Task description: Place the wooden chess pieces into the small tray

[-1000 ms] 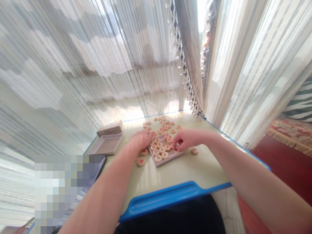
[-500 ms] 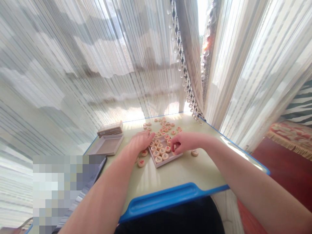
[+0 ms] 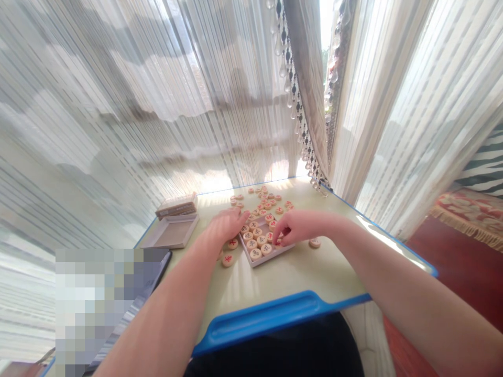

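One shallow box (image 3: pixel 274 254) sits askew on the table (image 3: pixel 275 283), a corner pointing toward the near edge, its long axis unclear. The left hand (image 3: pixel 231 224) lies loose beside it, apart from the right hand (image 3: pixel 288 228), bent over a red-marked piece (image 3: pixel 278 243), grip impossible to tell.

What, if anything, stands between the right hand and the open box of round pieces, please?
Nothing visible does: the right hand is over the right side of the box, fingertips at a red-marked piece inside. Whether they grip it is unclear. The left hand is at the opposite side, out of the way.
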`<state>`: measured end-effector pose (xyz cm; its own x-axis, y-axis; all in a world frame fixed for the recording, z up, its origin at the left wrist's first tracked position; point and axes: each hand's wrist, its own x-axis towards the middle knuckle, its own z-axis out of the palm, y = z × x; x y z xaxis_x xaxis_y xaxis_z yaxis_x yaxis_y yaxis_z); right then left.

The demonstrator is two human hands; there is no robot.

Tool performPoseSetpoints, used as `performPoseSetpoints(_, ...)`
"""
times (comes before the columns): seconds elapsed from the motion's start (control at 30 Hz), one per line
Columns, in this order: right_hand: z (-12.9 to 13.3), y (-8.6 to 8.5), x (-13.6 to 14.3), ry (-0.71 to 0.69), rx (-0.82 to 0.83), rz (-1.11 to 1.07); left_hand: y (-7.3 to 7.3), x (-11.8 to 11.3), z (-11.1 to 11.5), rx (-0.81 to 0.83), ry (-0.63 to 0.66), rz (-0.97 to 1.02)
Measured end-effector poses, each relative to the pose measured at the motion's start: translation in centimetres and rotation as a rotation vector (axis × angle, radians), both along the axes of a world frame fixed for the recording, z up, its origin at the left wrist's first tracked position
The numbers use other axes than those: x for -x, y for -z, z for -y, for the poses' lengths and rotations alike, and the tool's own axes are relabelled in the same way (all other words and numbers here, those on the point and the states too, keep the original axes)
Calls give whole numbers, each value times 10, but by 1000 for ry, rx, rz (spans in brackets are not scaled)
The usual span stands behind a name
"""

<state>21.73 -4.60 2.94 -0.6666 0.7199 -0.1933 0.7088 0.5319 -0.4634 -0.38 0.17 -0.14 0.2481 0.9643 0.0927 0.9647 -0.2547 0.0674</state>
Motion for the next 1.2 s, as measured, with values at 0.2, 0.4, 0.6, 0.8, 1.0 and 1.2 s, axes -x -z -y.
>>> performPoseSetpoints(0.2, 0, -1, -2, 21, -28, 33, -3, -2, 1, 13, -7, -42)
performPoseSetpoints(0.4, -2, 1, -1, 60, -77, 59, -3, -3, 1, 11, -10, -85)
performPoseSetpoints(0.6, 0, 0, -1, 27, -41, 19, -4, -4, 2, 18, -15, -79)
performPoseSetpoints(0.8, 0, -1, -1, 58, -49, 41, -4, -4, 3, 25, -23, -69)
performPoseSetpoints(1.0, 0, -2, 0, 72, -55, 23, -2, -2, 0, 21, -12, -57)
performPoseSetpoints(1.2, 0, 0, -1, 61, -44, 11, -1, -2, 0, 22, -19, -59)
